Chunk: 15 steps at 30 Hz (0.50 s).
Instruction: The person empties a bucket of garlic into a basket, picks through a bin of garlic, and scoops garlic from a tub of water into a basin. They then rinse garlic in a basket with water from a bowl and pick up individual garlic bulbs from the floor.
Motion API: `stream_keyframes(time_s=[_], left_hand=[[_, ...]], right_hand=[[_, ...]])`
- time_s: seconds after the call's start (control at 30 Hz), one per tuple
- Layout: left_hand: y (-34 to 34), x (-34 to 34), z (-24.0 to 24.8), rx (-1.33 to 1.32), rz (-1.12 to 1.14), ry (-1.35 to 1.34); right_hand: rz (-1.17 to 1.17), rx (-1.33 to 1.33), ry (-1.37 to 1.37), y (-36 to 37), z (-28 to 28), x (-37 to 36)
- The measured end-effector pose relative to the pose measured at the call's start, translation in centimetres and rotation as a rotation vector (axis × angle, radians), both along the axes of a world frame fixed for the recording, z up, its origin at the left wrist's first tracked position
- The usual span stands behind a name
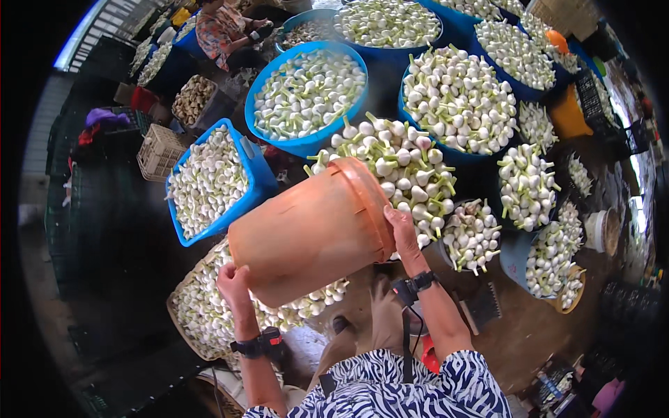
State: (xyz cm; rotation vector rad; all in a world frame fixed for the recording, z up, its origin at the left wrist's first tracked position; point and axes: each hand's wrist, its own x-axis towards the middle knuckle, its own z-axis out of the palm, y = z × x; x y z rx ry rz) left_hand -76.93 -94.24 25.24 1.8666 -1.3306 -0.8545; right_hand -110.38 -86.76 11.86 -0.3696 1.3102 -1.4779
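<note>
An orange plastic bucket point(306, 237) hangs tilted on its side in front of me, held in both hands. Its ribbed rim points up and to the right, over a heap of white garlic bulbs point(408, 164) with short green stems. My left hand point(235, 284) grips the bucket's bottom edge, and my right hand point(404, 233) is closed on the rim. The bucket's inside is hidden from me, so I cannot tell whether it holds anything. Below it, more garlic point(205, 310) fills a wide shallow container, partly covered by the bucket.
A blue rectangular tub point(259, 167) of garlic stands at left, and a round blue tub point(306, 144) beyond it. More garlic-filled tubs crowd the back and right. A person point(221, 35) sits far left near a beige crate point(160, 152). A white bucket point(599, 231) lies at right.
</note>
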Motion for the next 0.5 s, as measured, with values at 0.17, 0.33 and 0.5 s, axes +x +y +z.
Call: stream_keyframes(time_s=[0.17,0.33,0.5], left_hand=[[-3.1,-9.5,-1.4,-0.107,-0.172,-0.110],[-1.8,-18.9,-2.1,-0.229,-0.426,-0.327],[0.2,-24.4,-2.7,-0.197,-0.537,-0.419]], right_hand=[[-0.321,-0.012,-0.153,0.2,-7.5,-3.1],[-0.430,0.123,-0.186,2.0,-14.9,-5.5],[-0.610,0.152,-0.398,2.4,-19.5,-5.9]])
